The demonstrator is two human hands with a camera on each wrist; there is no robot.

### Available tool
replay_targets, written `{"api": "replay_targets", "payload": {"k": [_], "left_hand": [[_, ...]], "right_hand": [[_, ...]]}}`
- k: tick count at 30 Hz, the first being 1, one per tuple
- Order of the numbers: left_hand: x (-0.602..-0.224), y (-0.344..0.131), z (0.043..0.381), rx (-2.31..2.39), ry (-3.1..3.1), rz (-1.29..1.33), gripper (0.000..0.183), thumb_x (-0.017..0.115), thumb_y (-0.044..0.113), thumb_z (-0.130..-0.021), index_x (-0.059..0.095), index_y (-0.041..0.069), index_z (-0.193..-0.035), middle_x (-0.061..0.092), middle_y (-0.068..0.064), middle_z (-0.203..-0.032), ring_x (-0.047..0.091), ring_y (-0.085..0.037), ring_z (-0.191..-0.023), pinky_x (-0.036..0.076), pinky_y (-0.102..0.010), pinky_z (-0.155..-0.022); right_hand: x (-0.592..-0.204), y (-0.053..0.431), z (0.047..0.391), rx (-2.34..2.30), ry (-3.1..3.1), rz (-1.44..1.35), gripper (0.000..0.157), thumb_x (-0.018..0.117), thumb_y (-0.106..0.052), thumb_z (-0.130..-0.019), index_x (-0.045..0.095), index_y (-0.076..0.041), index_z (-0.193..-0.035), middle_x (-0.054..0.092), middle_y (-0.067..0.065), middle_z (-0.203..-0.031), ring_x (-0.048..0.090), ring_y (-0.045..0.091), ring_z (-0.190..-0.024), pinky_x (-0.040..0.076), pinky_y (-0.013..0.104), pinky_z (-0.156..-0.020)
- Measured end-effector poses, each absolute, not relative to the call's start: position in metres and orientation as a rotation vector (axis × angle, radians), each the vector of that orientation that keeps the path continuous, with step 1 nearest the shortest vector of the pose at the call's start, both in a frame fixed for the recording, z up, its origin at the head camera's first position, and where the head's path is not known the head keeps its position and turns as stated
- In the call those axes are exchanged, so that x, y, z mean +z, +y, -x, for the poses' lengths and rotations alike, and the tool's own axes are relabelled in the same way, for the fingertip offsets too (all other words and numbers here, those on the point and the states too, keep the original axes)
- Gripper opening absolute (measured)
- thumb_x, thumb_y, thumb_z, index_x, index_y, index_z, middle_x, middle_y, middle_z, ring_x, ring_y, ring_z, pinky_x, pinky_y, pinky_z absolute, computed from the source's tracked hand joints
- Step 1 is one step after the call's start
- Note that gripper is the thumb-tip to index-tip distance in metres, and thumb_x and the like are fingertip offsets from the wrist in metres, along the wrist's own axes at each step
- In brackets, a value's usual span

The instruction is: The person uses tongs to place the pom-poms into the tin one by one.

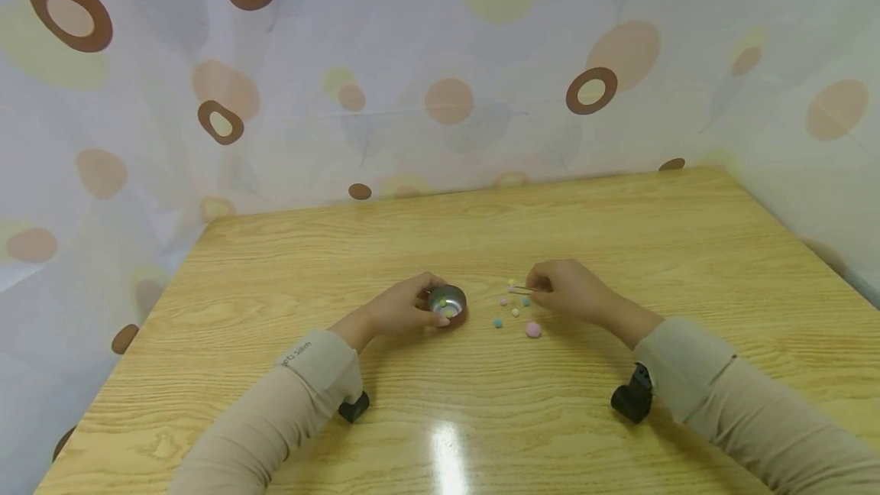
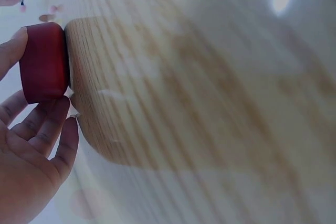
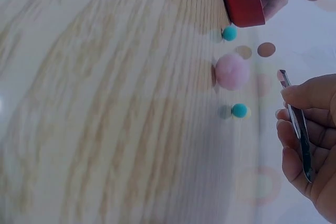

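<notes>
My left hand (image 1: 402, 306) grips a small bowl (image 1: 457, 319) by its side, thumb at the near rim and fingers at the far one. Red outside in the left wrist view, the bowl (image 2: 46, 62) has a shiny metal inside and rests upright on the table. A couple of yellow pom-poms (image 1: 443, 302) lie in it. To the right, my right hand (image 1: 571, 290) pinches metal tweezers (image 3: 297, 121) between thumb and fingers. At the tweezers' tips shows a small pale pink pom-pom (image 3: 281, 76), held above the table.
Several small pom-poms lie between the hands, among them a blue one (image 1: 498, 323), a cream one (image 1: 516, 312) and a larger pink one (image 1: 533, 330). The wooden table (image 1: 385, 243) ends at a patterned cloth (image 1: 412, 44) behind and to the sides.
</notes>
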State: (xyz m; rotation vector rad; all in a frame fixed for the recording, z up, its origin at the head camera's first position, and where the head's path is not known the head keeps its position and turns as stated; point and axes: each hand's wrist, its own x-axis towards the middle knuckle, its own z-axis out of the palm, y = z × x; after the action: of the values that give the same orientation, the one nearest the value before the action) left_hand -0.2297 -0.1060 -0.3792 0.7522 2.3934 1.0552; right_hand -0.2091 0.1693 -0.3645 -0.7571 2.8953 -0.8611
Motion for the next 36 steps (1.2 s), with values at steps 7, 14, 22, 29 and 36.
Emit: {"api": "replay_targets", "payload": {"k": [7, 14, 22, 29, 36], "left_hand": [[-0.379, -0.106, 0.229, 1.056, 2.397, -0.763, 0.046, 0.064, 0.02, -0.079, 0.042, 0.009, -0.118, 0.049, -0.004, -0.109, 0.047, -0.019, -0.103, 0.041, -0.028, -0.084], [-0.382, -0.107, 0.231, 1.066, 2.399, -0.779, 0.046, 0.064, 0.02, -0.079, 0.042, 0.007, -0.118, 0.048, -0.004, -0.109, 0.047, -0.019, -0.103, 0.041, -0.026, -0.085], [-0.382, -0.107, 0.23, 1.055, 2.395, -0.775, 0.047, 0.064, 0.022, -0.078, 0.042, 0.008, -0.118, 0.048, -0.004, -0.11, 0.047, -0.02, -0.103, 0.041, -0.028, -0.085], [-0.381, -0.107, 0.23, 1.068, 2.377, -0.772, 0.048, 0.064, 0.02, -0.079, 0.041, 0.007, -0.119, 0.047, -0.007, -0.112, 0.045, -0.023, -0.105, 0.04, -0.031, -0.087], [-0.381, -0.107, 0.229, 1.066, 2.39, -0.786, 0.045, 0.063, 0.019, -0.079, 0.043, 0.01, -0.118, 0.048, -0.003, -0.113, 0.046, -0.02, -0.105, 0.04, -0.029, -0.086]], "right_hand": [[-0.361, 0.16, 0.208, -0.873, 2.879, 0.793, 0.006, 0.061, -0.003, -0.076, 0.061, -0.003, -0.083, 0.06, 0.002, -0.076, 0.054, 0.014, -0.068, 0.047, 0.029, -0.061], [-0.358, 0.148, 0.208, -0.892, 2.877, 0.821, 0.004, 0.062, -0.005, -0.076, 0.061, -0.005, -0.08, 0.058, -0.002, -0.072, 0.05, 0.01, -0.064, 0.044, 0.027, -0.058], [-0.356, 0.134, 0.207, -0.937, 2.851, 0.849, 0.005, 0.063, -0.005, -0.075, 0.061, -0.004, -0.08, 0.058, -0.001, -0.071, 0.049, 0.01, -0.062, 0.043, 0.025, -0.056], [-0.359, 0.123, 0.208, -0.975, 2.82, 0.912, 0.004, 0.062, -0.004, -0.076, 0.061, -0.004, -0.08, 0.059, -0.001, -0.072, 0.053, 0.01, -0.063, 0.046, 0.023, -0.058], [-0.359, 0.115, 0.207, -0.984, 2.791, 0.927, 0.005, 0.062, -0.005, -0.077, 0.061, -0.003, -0.081, 0.059, -0.001, -0.073, 0.052, 0.01, -0.065, 0.046, 0.024, -0.06]]}}
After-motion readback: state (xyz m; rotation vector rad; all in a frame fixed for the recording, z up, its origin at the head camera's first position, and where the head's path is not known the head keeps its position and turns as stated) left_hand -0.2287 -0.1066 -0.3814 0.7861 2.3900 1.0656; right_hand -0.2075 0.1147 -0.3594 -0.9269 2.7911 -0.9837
